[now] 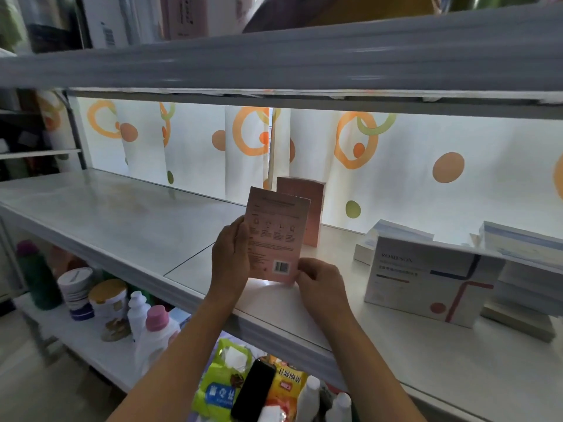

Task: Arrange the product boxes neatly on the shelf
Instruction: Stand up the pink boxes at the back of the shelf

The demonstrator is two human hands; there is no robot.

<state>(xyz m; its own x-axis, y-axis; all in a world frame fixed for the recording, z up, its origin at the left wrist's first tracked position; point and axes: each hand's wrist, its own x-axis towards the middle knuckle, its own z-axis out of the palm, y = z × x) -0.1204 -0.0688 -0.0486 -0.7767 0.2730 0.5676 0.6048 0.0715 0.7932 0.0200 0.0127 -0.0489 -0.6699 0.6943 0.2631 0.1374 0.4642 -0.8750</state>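
A flat pink cardboard box with a barcode (275, 237) stood upright on the pale grey shelf board (122, 220), held between both hands. The left hand (230, 254) gripped its left edge, fingers curled round it. The right hand (320, 277) pinched its lower right corner. Just behind the hands stood a second pink box (307, 208); to the right of the right hand lay a white printed carton (426, 284).

left hand (229, 258): fingers curled, gripping | right hand (318, 277): fingers pinching | both forearms extended forward
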